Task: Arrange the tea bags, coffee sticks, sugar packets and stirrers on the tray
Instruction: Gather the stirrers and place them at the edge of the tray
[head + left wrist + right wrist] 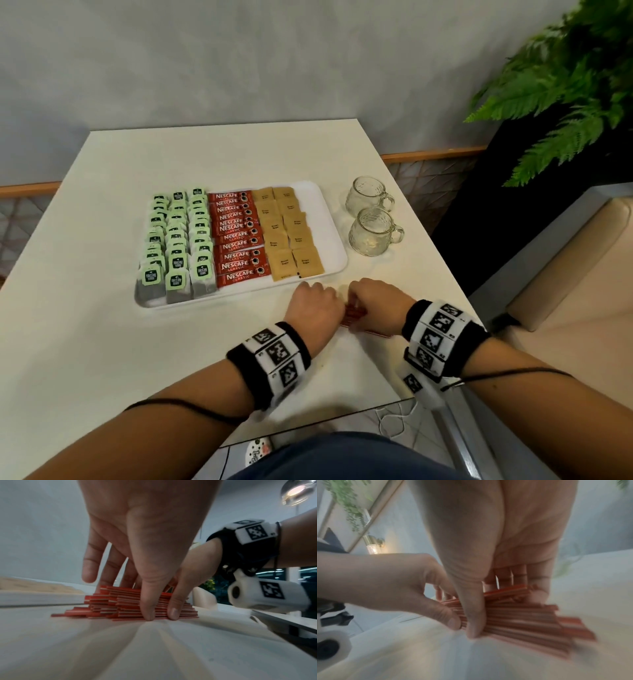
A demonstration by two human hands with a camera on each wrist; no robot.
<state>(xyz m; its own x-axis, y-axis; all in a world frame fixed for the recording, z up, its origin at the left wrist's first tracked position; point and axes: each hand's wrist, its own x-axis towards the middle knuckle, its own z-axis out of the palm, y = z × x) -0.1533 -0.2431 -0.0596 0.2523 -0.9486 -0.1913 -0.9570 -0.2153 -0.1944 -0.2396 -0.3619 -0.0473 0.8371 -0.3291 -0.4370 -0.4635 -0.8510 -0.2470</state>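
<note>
A pile of red stirrers (356,313) (111,601) (522,619) lies on the table just in front of the white tray (330,219). My left hand (315,301) (144,588) grips the pile, thumb on the near side and fingers behind. Beside it, my right hand (373,301) (481,595) pinches the same pile, and the two thumbs almost touch. On the tray, green-tagged tea bags (178,240) fill the left, red coffee sticks (236,236) the middle and brown sugar packets (287,236) the right. A bare strip runs along the tray's right side.
Two glass cups (368,195) (373,233) stand on the table to the right of the tray. The table's right edge (442,260) is near my right wrist. A fern (565,85) and a beige seat (565,260) lie beyond that edge.
</note>
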